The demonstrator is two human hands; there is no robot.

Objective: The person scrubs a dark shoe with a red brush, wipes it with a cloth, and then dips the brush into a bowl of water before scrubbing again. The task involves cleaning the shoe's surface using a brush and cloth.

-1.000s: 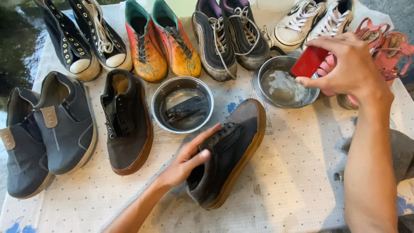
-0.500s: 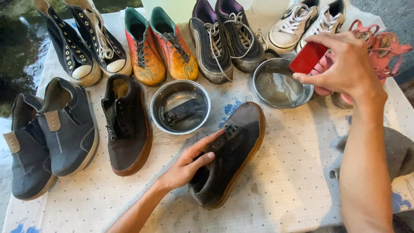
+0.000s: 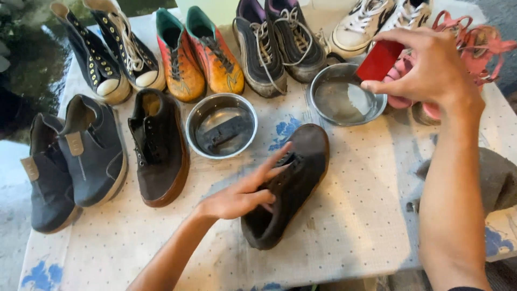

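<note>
My left hand [image 3: 245, 191] rests on a dark low-top shoe with a brown sole [image 3: 288, 186], thumb inside its opening and fingers stretched along the lace area. The shoe lies in the middle of the dotted cloth [image 3: 355, 215]. My right hand [image 3: 425, 70] holds a red rectangular block [image 3: 379, 59] over the rim of a steel bowl of cloudy water [image 3: 344, 97] at the upper right. A second steel bowl [image 3: 221, 126] with clear water and a dark object in it sits just left of the shoe's toe.
The matching dark shoe [image 3: 159, 148] lies left of the bowls, beside a blue-grey pair [image 3: 72, 159]. Along the back are black high-tops [image 3: 107, 48], an orange pair [image 3: 196, 54], dark running shoes [image 3: 280, 43], white sneakers [image 3: 371, 21] and pink sandals [image 3: 468, 43]. A grey cloth [image 3: 498, 180] lies at right.
The view has shifted slightly. My left hand has spread its fingers more over the dark shoe, which has turned a little. My right hand keeps the red block over the bowl.
</note>
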